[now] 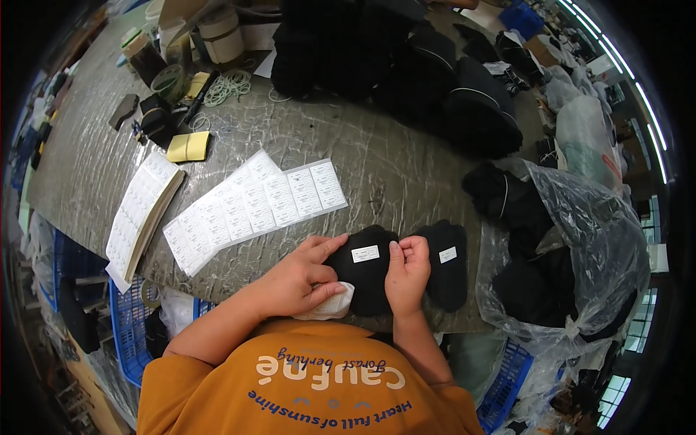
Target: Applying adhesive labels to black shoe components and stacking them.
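Labelling in hand, by the look of it: black sock [366, 279] flat at the near edge of the surface [391, 167], white label [365, 254] already on its far end. Left hand [301, 279] half closed, thumb and forefinger reaching to the sock's left edge, white backing paper [332, 304] tucked under the palm. Right hand [407, 272] curled, fingertips pinched together over the sock's right edge; whether anything small sits in that pinch cannot be told. Just right, touching or nearly so, second black sock [446, 272] with its own label [447, 254]. Left and farther off, label sheet [254, 206] lying flat, label stack [141, 214] beyond it at the surface's left edge. Right, clear bag [580, 261] holding more black pieces; far across, pile of dark goods [406, 65]. Likely step: pressing or checking the fresh label. Next move probably calls for shifting the labelled sock right and peeling another label from the sheet, without creasing it.
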Motion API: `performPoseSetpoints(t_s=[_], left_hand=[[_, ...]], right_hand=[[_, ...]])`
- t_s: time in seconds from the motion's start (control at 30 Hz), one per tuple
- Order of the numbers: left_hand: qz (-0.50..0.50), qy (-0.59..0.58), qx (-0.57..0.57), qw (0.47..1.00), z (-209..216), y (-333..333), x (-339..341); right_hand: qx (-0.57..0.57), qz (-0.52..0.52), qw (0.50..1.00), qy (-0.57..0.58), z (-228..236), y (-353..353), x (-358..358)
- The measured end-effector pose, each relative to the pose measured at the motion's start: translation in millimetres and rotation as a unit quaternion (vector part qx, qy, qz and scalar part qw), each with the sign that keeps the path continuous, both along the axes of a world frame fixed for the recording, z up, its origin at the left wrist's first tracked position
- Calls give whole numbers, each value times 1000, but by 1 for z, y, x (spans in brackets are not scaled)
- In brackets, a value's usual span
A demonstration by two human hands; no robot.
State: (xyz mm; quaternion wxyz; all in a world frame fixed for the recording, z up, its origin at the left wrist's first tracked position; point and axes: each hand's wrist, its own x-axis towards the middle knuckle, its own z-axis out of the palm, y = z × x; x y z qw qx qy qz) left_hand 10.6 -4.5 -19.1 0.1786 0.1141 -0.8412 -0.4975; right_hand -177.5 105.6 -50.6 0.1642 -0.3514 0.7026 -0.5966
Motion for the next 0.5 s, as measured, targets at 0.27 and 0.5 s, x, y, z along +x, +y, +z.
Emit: performPoseSetpoints(t_s=[0.27,0.5], left_hand=[[-20,-12,-14,1000,2,2,-1],[-23,-31,-55,998,4,4,-4]], right_hand=[[-9,6,997,-70,12,8,-11],[-38,-1,994,-98,32,22,-28]])
